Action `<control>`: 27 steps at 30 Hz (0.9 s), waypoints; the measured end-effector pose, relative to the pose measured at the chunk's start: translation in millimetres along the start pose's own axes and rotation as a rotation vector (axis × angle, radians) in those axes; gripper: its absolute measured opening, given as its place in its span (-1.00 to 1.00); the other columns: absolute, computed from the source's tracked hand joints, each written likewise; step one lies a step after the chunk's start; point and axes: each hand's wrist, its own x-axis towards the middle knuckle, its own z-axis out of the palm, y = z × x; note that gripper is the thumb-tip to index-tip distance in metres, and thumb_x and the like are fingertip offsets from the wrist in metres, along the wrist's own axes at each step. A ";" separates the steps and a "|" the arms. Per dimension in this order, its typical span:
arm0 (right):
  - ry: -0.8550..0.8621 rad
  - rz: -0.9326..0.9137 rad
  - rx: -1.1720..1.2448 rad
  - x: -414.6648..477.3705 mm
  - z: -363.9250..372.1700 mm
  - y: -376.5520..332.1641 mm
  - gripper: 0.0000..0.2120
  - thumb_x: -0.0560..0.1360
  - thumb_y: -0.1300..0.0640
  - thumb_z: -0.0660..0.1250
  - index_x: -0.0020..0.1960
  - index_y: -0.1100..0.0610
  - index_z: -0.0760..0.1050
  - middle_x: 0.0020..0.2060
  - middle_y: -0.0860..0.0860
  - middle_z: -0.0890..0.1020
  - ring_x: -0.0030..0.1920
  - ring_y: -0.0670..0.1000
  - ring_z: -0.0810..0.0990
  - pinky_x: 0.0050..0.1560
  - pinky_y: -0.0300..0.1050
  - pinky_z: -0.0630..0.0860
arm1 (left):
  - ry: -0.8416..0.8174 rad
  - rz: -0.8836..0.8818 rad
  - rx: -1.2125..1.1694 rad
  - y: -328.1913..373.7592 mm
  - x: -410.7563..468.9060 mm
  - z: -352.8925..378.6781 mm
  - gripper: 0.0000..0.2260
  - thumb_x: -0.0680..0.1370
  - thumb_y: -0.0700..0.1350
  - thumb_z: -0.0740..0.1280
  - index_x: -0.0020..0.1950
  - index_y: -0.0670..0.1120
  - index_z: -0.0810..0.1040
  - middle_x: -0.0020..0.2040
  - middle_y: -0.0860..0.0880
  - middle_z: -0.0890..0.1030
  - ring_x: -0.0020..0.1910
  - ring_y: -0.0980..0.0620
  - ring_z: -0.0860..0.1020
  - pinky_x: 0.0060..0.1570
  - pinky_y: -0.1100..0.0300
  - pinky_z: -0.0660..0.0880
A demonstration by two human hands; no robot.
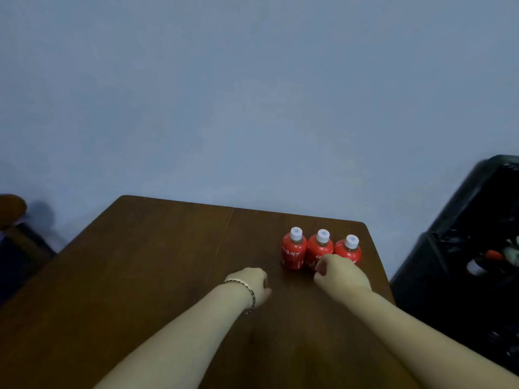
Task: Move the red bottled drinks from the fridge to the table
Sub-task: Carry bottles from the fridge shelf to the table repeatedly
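Observation:
Three red bottled drinks with white caps stand upright in a row near the far right of the brown wooden table (157, 270): the left bottle (293, 249), the middle bottle (320, 247) and the right bottle (349, 249). My right hand (338, 272) hovers just in front of the middle and right bottles with its fingers curled, hiding their lower parts; it holds nothing that I can see. My left hand (252, 284), with a bracelet on the wrist, is over the table left of the bottles, fingers loosely curled and empty.
A black container (477, 234) with dark contents and something red and white inside stands to the right of the table. A plain grey-blue wall lies behind. A brown chair (11, 209) shows at the far left edge.

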 end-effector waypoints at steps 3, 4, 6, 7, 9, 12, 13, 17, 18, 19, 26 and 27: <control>-0.086 -0.044 -0.023 -38.8 -0.6 -31.6 -0.84 0.52 0.11 0.29 0.08 0.08 0.55 -0.03 0.00 0.62 0.02 0.00 0.60 0.08 -0.06 0.57 | 0.066 0.000 -0.084 -21.7 -53.7 -12.2 -0.63 0.60 0.02 0.17 0.39 -0.03 0.35 0.33 -0.07 0.45 0.18 -0.05 0.53 0.12 0.12 0.48; -0.096 -0.072 -0.035 -52.0 -1.3 -43.7 -0.83 0.53 0.11 0.29 0.09 0.08 0.54 -0.03 0.00 0.62 0.02 0.00 0.60 0.08 -0.06 0.57 | 0.098 -0.001 -0.087 -29.0 -73.1 -17.0 -0.63 0.60 0.02 0.17 0.39 -0.03 0.35 0.34 -0.07 0.45 0.17 -0.05 0.54 0.11 0.12 0.49; -0.101 -0.151 -0.089 -81.0 -4.8 -71.7 -0.80 0.53 0.08 0.28 0.13 0.08 0.52 0.02 0.01 0.61 0.05 0.01 0.59 0.08 -0.07 0.56 | 0.152 -0.013 -0.060 -45.3 -113.5 -24.9 -0.65 0.60 0.02 0.17 0.36 -0.05 0.40 0.30 -0.07 0.49 0.15 -0.06 0.55 0.13 0.09 0.51; -0.105 -0.198 -0.114 -98.5 -6.0 -88.4 -0.79 0.53 0.07 0.28 0.14 0.09 0.50 0.05 0.01 0.60 0.06 0.02 0.59 0.08 -0.08 0.56 | 0.173 -0.036 -0.041 -55.2 -137.3 -26.3 -0.66 0.60 0.03 0.16 0.33 -0.06 0.43 0.26 -0.07 0.52 0.14 -0.07 0.55 0.13 0.07 0.51; -0.145 -0.291 -0.149 -130.1 -8.3 -117.9 -0.79 0.53 0.09 0.27 0.15 0.10 0.49 0.08 0.03 0.59 0.08 0.04 0.58 0.10 -0.08 0.55 | 0.218 -0.088 -0.015 -71.8 -178.2 -25.8 -0.67 0.60 0.03 0.16 0.29 -0.07 0.48 0.19 -0.07 0.56 0.11 -0.07 0.55 0.12 0.04 0.52; -0.187 -0.441 -0.242 -175.2 -6.8 -161.1 -0.80 0.53 0.10 0.26 0.14 0.11 0.50 0.10 0.04 0.58 0.11 0.06 0.56 0.12 -0.10 0.52 | 0.292 -0.173 -0.020 -96.9 -239.5 -18.3 -0.70 0.60 0.04 0.15 0.24 -0.05 0.50 0.14 -0.04 0.58 0.06 -0.04 0.56 0.02 0.11 0.51; -0.184 -0.511 -0.283 -189.4 -5.8 -177.2 -0.80 0.53 0.10 0.25 0.13 0.10 0.50 0.10 0.04 0.58 0.11 0.07 0.56 0.10 -0.11 0.50 | 0.332 -0.220 -0.018 -106.6 -261.8 -16.3 -0.70 0.61 0.05 0.14 0.23 -0.05 0.50 0.12 -0.04 0.58 0.03 -0.03 0.57 -0.03 0.13 0.49; -0.213 -0.794 -0.380 -258.7 -0.5 -239.0 -0.82 0.52 0.09 0.25 0.10 0.06 0.50 0.07 0.02 0.57 0.05 0.04 0.55 0.04 -0.13 0.46 | 0.469 -0.464 -0.103 -145.9 -358.2 -0.7 -0.71 0.60 0.06 0.14 0.17 -0.03 0.53 0.08 -0.03 0.60 0.03 -0.05 0.57 -0.01 0.09 0.50; -0.223 -0.864 -0.394 -278.1 1.6 -250.7 -0.83 0.51 0.09 0.26 0.09 0.06 0.50 0.07 0.01 0.57 0.05 0.04 0.55 0.04 -0.13 0.46 | 0.502 -0.524 -0.145 -153.4 -381.9 5.6 -0.72 0.59 0.05 0.16 0.16 -0.04 0.54 0.07 -0.04 0.60 0.03 -0.06 0.57 0.01 0.07 0.52; -0.232 -0.950 -0.407 -300.9 5.4 -262.0 -0.84 0.51 0.09 0.26 0.08 0.05 0.50 0.06 0.01 0.57 0.05 0.04 0.55 0.02 -0.13 0.46 | 0.540 -0.595 -0.192 -159.5 -410.1 14.5 -0.73 0.59 0.04 0.17 0.15 -0.05 0.55 0.06 -0.06 0.60 0.03 -0.07 0.58 0.03 0.05 0.53; -0.224 -1.471 -0.520 -472.8 57.6 -289.7 -0.81 0.52 0.06 0.24 0.10 0.03 0.52 0.10 0.04 0.58 0.09 0.11 0.57 -0.02 -0.10 0.46 | 0.757 -1.056 -0.474 -149.8 -592.1 117.7 -0.79 0.53 -0.04 0.24 0.01 -0.14 0.57 0.04 -0.16 0.62 0.03 -0.16 0.57 -0.11 0.12 0.43; -0.227 -1.526 -0.534 -499.4 66.9 -288.4 -0.79 0.52 0.06 0.23 0.11 0.05 0.51 0.11 0.05 0.58 0.09 0.12 0.58 -0.01 -0.10 0.47 | 0.785 -1.135 -0.497 -143.7 -617.8 135.8 -0.79 0.53 -0.04 0.23 0.00 -0.14 0.57 0.03 -0.16 0.62 0.03 -0.16 0.57 -0.10 0.11 0.44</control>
